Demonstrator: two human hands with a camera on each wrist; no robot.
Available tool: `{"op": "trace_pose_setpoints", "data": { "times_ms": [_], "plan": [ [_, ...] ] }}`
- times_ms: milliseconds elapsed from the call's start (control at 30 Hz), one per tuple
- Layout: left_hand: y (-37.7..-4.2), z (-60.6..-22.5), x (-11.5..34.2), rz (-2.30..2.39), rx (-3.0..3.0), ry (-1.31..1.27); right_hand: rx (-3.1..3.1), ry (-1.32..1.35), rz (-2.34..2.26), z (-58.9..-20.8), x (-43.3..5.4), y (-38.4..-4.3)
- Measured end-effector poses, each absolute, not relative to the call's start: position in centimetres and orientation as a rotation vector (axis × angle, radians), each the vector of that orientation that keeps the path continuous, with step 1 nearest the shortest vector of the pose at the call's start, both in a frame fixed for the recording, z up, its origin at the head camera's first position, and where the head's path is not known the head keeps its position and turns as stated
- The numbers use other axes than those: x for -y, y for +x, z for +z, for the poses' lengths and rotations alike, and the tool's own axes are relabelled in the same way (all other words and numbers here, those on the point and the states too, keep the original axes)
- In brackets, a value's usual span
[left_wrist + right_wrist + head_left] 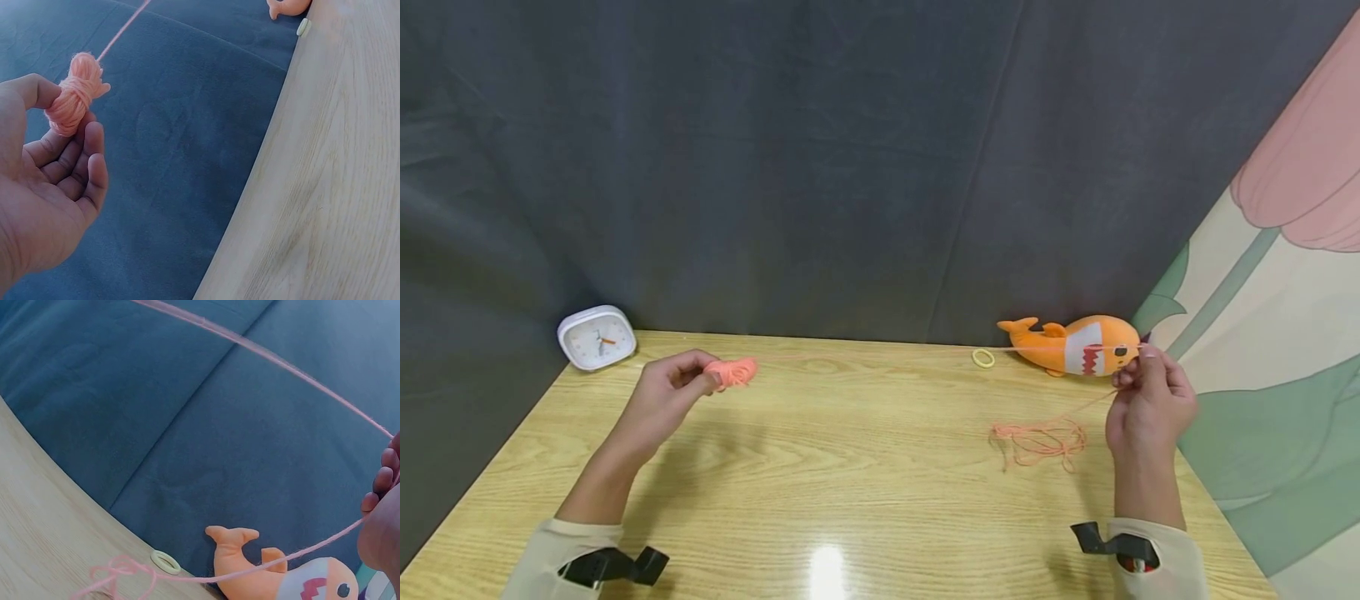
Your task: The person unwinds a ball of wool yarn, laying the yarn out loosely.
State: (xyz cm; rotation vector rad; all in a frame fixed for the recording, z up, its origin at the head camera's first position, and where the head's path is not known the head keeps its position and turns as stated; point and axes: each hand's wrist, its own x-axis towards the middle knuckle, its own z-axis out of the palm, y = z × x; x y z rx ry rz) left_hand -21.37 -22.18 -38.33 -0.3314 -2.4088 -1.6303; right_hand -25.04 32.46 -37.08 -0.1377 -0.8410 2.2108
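Note:
Between thumb and fingers my left hand (664, 398) pinches a small wound bundle of coral-pink yarn (731, 372), raised above the left part of the table. One strand (124, 30) leaves the bundle's top in the left wrist view. Far to the right, my right hand (1150, 404) grips the strand with curled fingers, in front of the orange plush shark's head. The strand (275, 359) stretches straight toward the left in the right wrist view. Below that hand, a slack length runs down to a loose tangle of yarn (1037, 442) on the table.
The orange plush shark (1052, 348) lies at the table's back right edge, a pale yellow ring (982, 358) beside its tail. A white clock (597, 337) stands at the back left corner. Dark cloth (820, 167) hangs behind the wooden table (865, 467); a floral-patterned surface (1285, 417) borders the right.

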Motion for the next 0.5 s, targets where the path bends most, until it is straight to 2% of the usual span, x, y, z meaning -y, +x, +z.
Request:
{"op": "trace_pose_setpoints", "data": {
  "times_ms": [500],
  "plan": [
    [-21.51, -38.24, 22.68, -1.706, 2.286, -0.223, 0.785, -0.117, 2.225, -36.96, -33.18, -24.84]
  ]
}}
